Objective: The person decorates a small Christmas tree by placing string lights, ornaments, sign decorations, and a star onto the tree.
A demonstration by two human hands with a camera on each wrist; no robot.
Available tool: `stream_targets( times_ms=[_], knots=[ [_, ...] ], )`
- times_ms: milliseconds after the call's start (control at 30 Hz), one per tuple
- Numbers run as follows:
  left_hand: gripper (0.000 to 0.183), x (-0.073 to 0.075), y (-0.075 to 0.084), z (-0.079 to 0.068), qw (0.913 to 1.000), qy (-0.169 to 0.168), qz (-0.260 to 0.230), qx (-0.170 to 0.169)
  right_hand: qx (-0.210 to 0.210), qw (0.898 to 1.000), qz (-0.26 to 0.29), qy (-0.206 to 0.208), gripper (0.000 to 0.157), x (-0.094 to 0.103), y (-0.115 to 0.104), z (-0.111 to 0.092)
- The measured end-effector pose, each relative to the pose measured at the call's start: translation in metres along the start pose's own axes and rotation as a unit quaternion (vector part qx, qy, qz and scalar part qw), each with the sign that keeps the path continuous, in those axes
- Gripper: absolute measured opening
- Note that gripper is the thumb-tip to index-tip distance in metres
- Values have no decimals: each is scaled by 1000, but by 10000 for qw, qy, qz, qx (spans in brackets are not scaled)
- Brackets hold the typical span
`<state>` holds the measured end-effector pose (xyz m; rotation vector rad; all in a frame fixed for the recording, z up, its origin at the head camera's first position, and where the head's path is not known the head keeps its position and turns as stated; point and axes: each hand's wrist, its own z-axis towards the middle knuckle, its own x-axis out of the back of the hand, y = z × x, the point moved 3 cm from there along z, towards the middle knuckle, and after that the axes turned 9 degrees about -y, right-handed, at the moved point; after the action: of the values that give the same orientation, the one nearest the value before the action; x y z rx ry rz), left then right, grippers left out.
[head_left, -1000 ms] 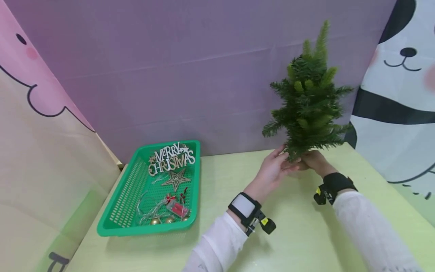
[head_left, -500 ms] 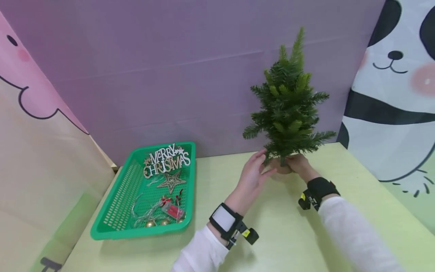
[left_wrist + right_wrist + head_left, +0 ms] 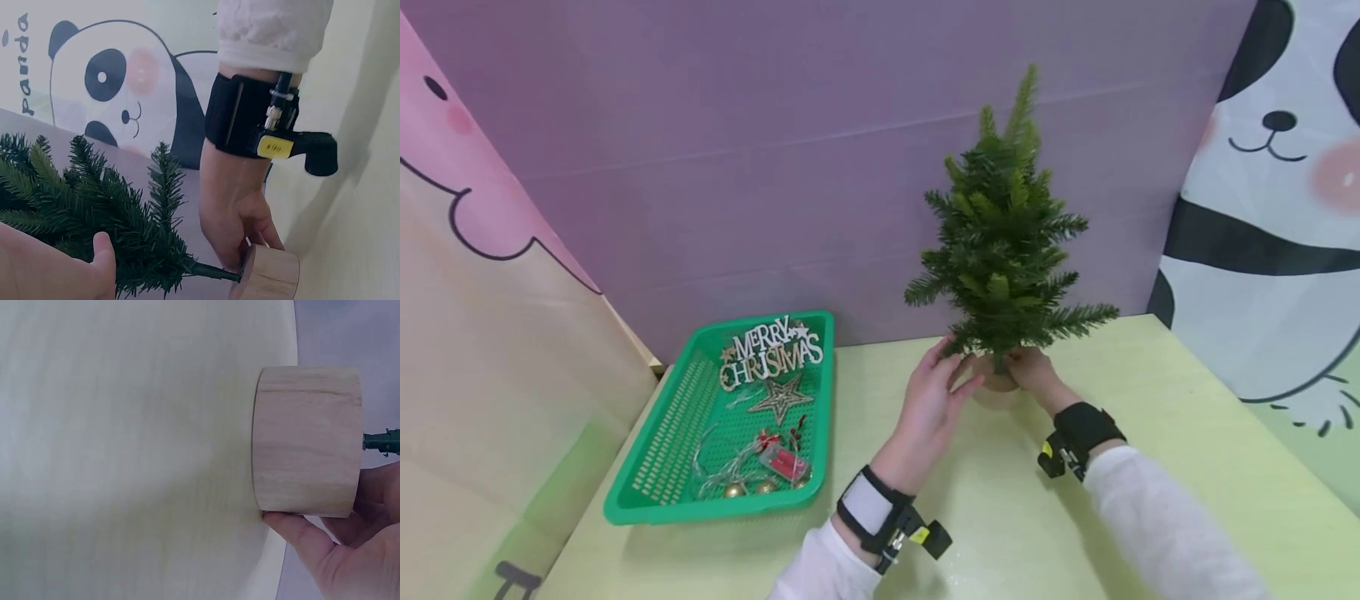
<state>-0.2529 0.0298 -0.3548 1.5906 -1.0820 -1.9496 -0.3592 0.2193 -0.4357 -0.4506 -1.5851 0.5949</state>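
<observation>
- Green basket (image 3: 722,508): well apart at 9 o'clock from the wooden base (image 3: 306,444); contains a MERRY CHRISTMAS sign (image 3: 764,367) and star (image 3: 781,400).
- Left hand (image 3: 928,400): 9 o'clock, near the base; fingers spread at the lower branches (image 3: 973,333), contact not determinable.
- Right hand (image 3: 1036,375): 2 o'clock; thumb and fingers pinch the base.
- Tree (image 3: 992,242): upright on the base, top toward 12 o'clock.

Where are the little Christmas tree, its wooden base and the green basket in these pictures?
Christmas tree (image 3: 996,242): head view, middle of its branches.
Wooden base (image 3: 307,442): right wrist view, its curved side.
Green basket (image 3: 662,512): head view, its near rim.
</observation>
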Motion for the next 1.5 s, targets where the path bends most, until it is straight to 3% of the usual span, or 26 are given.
stream_targets(
  times_ms=[167, 267, 533, 800, 1000, 1167, 1500],
  knots=[
    [41, 13, 7, -3, 9997, 40, -50, -239, 268, 9991, 116, 308, 28, -11, -10, -3],
    [43, 23, 11, -3, 9985, 150, -322, -409, 447, 9979, 182, 424, 29, -18, -17, -5],
    [57, 45, 22, -7, 9903, 456, -976, -882, 471, 9968, 554, 342, 25, -34, -41, -9],
    [10, 60, 31, -12, 9791, 771, -1224, -1432, 763, 9922, 890, 413, 24, -52, -57, -9],
    [49, 67, 38, -18, 9707, 921, -1248, -1833, 349, 9937, 1061, 48, 25, -65, -71, -9],
    [45, 70, 41, -21, 9673, 1118, -1266, -1890, 370, 9951, 911, 57, 24, -72, -82, -12],
    [34, 71, 42, -23, 9688, 1145, -1351, -1733, 458, 9962, 744, 46, 23, -73, -86, -14]
  ],
)
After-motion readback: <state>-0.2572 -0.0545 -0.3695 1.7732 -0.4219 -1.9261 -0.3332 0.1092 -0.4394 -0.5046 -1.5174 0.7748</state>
